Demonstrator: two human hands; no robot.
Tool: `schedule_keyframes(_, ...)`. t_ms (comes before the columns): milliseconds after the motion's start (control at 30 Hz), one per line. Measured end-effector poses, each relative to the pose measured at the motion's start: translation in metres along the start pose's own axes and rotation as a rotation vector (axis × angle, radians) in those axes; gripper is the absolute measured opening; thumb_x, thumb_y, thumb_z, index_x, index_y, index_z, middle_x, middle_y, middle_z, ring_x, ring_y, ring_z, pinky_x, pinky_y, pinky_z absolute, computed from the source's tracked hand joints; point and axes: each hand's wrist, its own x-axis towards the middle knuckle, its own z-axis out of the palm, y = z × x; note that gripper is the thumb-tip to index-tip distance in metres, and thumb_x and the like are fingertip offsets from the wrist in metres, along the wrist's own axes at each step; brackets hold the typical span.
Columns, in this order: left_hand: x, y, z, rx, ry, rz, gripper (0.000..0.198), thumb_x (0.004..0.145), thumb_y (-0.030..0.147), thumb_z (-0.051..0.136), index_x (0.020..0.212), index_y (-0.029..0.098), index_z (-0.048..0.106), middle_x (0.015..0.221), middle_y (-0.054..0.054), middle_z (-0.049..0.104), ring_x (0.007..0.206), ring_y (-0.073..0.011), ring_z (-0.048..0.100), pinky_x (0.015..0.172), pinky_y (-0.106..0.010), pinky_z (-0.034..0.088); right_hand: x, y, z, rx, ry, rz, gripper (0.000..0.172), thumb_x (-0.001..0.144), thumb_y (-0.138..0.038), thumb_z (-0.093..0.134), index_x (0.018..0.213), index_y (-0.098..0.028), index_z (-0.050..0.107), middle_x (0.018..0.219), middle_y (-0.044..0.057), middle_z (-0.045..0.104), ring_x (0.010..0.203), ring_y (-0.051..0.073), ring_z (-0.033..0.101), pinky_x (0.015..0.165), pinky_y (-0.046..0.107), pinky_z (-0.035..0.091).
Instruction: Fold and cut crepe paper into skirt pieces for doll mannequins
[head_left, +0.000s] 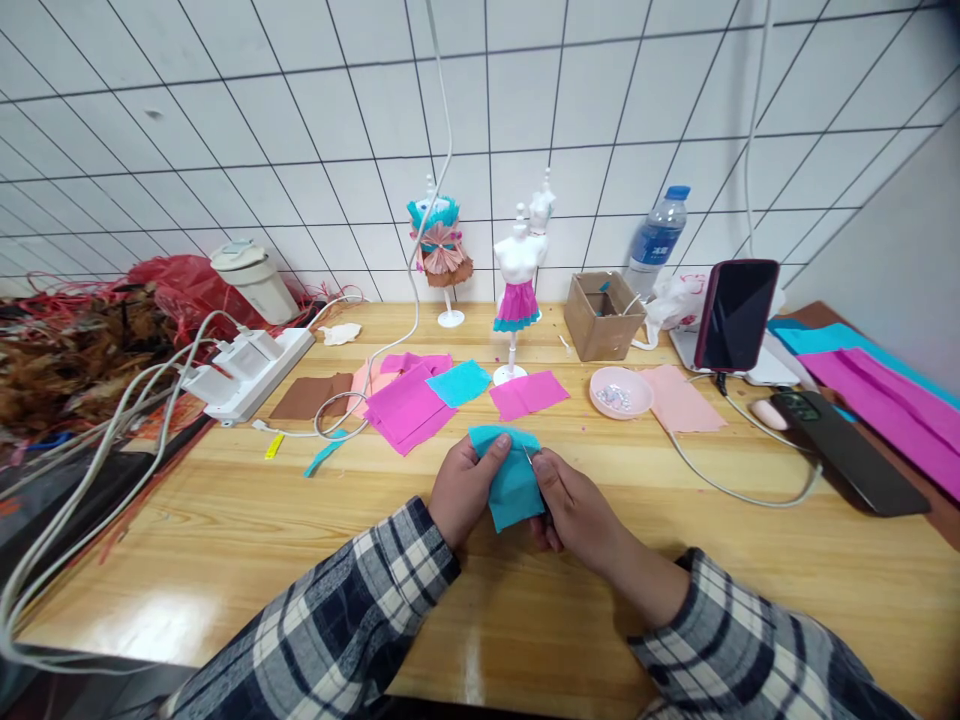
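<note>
A turquoise piece of crepe paper (517, 485) is held up just above the table, its top edge folded over. My left hand (463, 480) pinches it at the upper left, thumb on top. My right hand (574, 500) is closed at the paper's right edge, around a thin tool (528, 456) with a slim metal tip lying against the paper; most of the tool is hidden, so its kind is unclear. Beyond the hands lie magenta paper pieces (409, 408), a flat turquoise piece (460, 383) and a smaller pink piece (529, 396).
A small white mannequin (519, 260) wears a magenta and turquoise skirt; a dressed one (442, 245) stands left. Rightward are a pink bowl (637, 393) of small shiny bits, a cardboard box (600, 320) and phones (847, 450). A power strip (259, 380) with cables sits left.
</note>
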Motion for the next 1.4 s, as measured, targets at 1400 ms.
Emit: schedule_keyframes(1400,0.0003,0.0023,0.0048,-0.050,0.024,-0.010,0.034,0.073,0.043,0.072,0.087,0.016,0.057,0.076,-0.004,0.069,0.061,-0.0152,0.062,0.057,-0.026,0.052,0.0091,0.0050,0.0041,0.099,0.004,-0.094,0.052,0.089,-0.069,0.021,0.082,-0.023,0.044,0.047,-0.006,0.053,0.029,0.008,0.042,0.029,0.017,0.031)
